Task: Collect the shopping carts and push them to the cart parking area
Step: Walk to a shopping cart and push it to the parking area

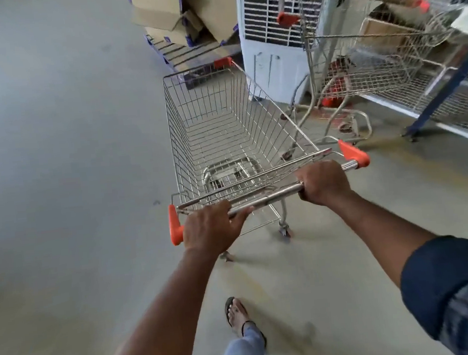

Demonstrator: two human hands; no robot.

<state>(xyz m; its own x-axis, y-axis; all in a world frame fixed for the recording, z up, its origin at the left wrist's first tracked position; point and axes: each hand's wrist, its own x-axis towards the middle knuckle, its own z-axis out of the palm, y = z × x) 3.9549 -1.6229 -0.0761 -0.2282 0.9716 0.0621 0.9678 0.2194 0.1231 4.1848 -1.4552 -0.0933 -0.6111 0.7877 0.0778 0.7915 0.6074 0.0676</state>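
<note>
My left hand [213, 228] and right hand [323, 181] gripping the cart [222, 127] handle, wire basket holding nothing, more carts [364, 59] upper right, cardboard boxes [182, 10] top centre

**LAYOUT: CART & SURROUNDS**

1. Cart [223, 138]: centre, on floor [54, 166], straight ahead of person. Handle bar [269, 197] at near end; L hand [212, 228] grips it by L end, R hand [323, 181] by R end.
2. Foot [237, 314]: on floor, behind cart, betw. the arms.
3. Air cooler [268, 45]: just beyond cart's far R corner.
4. Parked carts [364, 59]: R of cooler, partly in front of it.
5. Shelf rack [447, 93]: far R, behind parked carts.
6. Cardboard boxes [182, 10]: L of cooler, on pallet [175, 51].
</note>
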